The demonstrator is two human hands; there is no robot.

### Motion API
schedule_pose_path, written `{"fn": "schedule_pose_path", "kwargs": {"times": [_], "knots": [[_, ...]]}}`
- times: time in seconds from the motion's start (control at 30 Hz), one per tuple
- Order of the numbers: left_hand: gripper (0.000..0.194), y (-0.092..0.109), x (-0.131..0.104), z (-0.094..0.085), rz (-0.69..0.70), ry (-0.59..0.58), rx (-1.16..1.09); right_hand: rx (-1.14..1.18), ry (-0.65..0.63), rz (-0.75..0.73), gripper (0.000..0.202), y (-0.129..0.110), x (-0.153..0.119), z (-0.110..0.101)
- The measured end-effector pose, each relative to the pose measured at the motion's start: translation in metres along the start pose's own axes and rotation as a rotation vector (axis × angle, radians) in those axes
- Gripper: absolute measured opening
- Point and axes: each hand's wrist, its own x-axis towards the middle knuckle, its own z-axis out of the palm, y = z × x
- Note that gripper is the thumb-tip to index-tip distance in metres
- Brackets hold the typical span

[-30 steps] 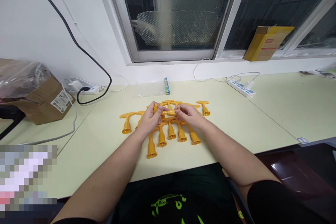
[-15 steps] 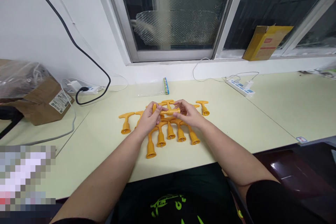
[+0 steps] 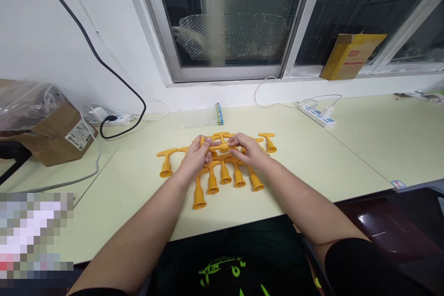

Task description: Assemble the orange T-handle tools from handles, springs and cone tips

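Held sideways above the table is a yellow T-handled corkscrew. My left hand is closed around its handle end. The thumb and fingers of my right hand pinch its bell-shaped end and partly cover it. Several matching corkscrews lie below and around both hands. One corkscrew is nearest to me, another corkscrew lies at the left, and a further corkscrew is off to the right. Small metal tips show inside some of the front bells. My hands hide part of the group.
A clear plastic bag with a coloured strip lies behind the corkscrews. An opened cardboard box and a black cable are on the left. At the back right sits a power strip; a yellow carton leans against the window.
My right hand's fingers have shifted and closed further over the bell end, so less of it shows. My left hand stays around the handle. The other corkscrews have not moved.
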Motion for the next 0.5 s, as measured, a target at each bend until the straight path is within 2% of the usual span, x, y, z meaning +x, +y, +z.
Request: {"fn": "schedule_pose_path", "kwargs": {"times": [0.17,0.23,0.3,0.37,0.43,0.5], "knots": [[0.042,0.006,0.003,-0.005,-0.254,-0.007,-0.185,-0.117,-0.019,-0.093,0.01,-0.005,0.002,0.001],[0.041,0.007,0.004,-0.007,-0.278,-0.018,-0.175,-0.098,-0.006,-0.079,0.01,-0.006,0.001,0.003],[0.04,0.006,0.003,-0.009,-0.177,-0.024,-0.081,-0.024,0.041,0.021,0.013,-0.006,0.0,0.005],[0.039,0.004,0.001,-0.009,-0.028,-0.058,0.076,0.111,0.057,0.205,0.028,-0.003,-0.002,0.006],[0.038,0.003,-0.001,-0.01,0.092,-0.105,0.245,0.255,-0.019,0.398,0.035,0.002,-0.004,0.004],[0.037,0.004,-0.004,-0.01,0.171,-0.136,0.368,0.347,-0.163,0.524,0.037,0.007,-0.005,0.002]]}}
